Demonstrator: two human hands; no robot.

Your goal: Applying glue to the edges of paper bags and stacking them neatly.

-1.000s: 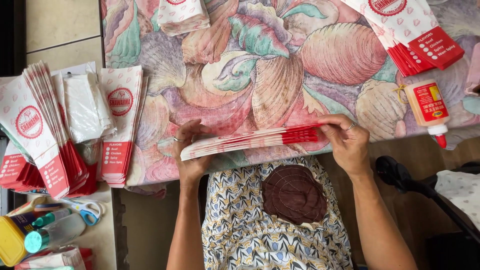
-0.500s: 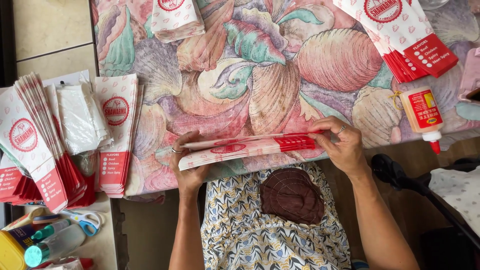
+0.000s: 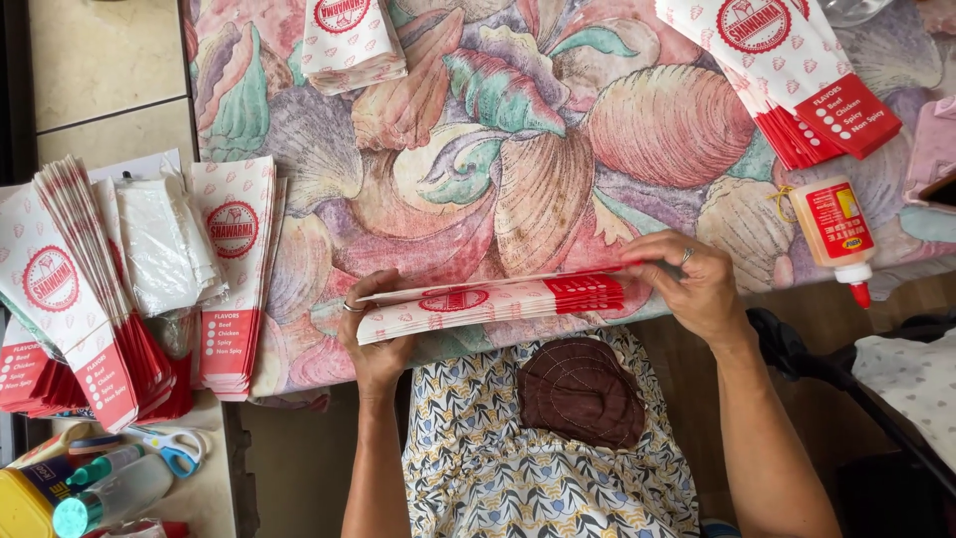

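Floral tablecloth (image 3: pixel 558 149) — both hands grip paper-sleeve stack (image 3: pixel 498 299); glue bottle (image 3: pixel 835 231) near right.

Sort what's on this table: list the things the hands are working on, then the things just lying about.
In hand: stack of paper sleeves, gripped by left hand and right hand.

Lying about: glue bottle, fanned sleeves, folded pile, scissors, plastic bags.
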